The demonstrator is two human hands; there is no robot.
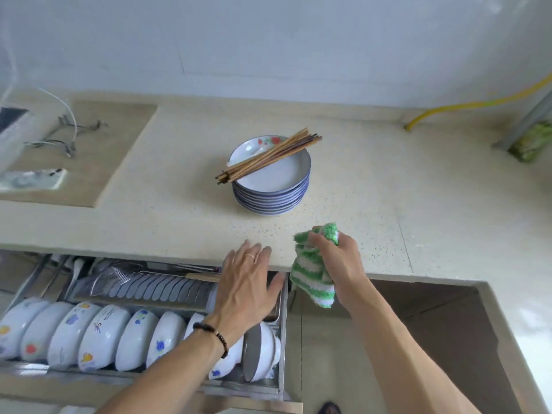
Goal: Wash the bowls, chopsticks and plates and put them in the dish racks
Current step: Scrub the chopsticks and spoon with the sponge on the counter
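fingers [321, 243] round striped cloth [313, 273], near stacked plates [271, 177] under chopsticks [268, 155]

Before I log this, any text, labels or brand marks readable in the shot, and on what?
Nothing can be read for certain.
Bowl in the drawer rack: dark printed marks near the rim and a red brush-like mark, too blurred to read.
Other bowls and the top plate: painted flower and fruit pictures only, no text.
Green package at far right: print too blurred to read.

Chopsticks [268, 155] across plate stack [271, 186]; bowls [101, 336] racked
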